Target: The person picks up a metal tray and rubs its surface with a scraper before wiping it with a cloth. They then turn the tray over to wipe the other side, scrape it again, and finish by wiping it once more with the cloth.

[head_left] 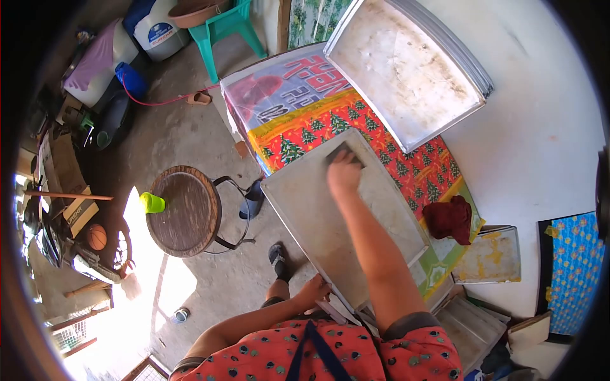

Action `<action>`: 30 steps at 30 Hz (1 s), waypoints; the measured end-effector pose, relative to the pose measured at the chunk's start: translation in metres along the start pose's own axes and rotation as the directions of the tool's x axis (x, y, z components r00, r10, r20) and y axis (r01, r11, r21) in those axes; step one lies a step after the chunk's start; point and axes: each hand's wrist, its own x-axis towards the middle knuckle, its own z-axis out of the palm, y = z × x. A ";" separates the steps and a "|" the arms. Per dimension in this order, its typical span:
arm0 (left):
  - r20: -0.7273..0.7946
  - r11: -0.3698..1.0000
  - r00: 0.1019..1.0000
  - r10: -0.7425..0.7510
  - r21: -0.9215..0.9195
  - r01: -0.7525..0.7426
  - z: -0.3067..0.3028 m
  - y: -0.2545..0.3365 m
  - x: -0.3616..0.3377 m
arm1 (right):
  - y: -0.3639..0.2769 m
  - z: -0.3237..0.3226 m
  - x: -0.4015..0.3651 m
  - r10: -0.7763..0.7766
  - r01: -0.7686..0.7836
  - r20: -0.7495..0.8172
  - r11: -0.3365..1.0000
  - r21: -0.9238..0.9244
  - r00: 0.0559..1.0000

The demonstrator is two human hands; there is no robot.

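Observation:
A flat metal tray (318,197) lies on the covered table, its near corner by my body. My right hand (344,173) is on its far part, fingers closed around a dark flat pad (335,152) pressed to the surface. At the tray's near left edge, my left hand (314,291) has its fingers curled on the rim. A dark red cloth (448,220) sits on the table just right of the tray. Beyond it, a stack of metal trays (419,63) rests at the table's far right.
A round wooden stool (184,213) with a yellow-green cup (152,202) stands left of the table. More trays (488,255) lean at the wall on the right. A teal plastic chair (222,35) holds a brown basin (196,11) at the back.

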 end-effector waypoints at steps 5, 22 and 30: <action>0.013 0.995 0.998 0.065 -0.077 -0.064 0.000 -0.022 0.009 | -0.026 -0.014 -0.027 -0.252 0.240 -0.079 0.961 -0.140 0.964; -0.057 0.995 0.994 0.092 -0.029 -0.093 0.002 -0.033 0.012 | 0.042 0.003 0.022 -0.067 0.067 0.000 0.989 0.135 0.998; -0.081 0.993 0.992 0.093 -0.072 -0.099 0.005 -0.021 0.006 | 0.085 0.009 -0.062 0.020 -0.020 0.004 0.993 0.112 1.000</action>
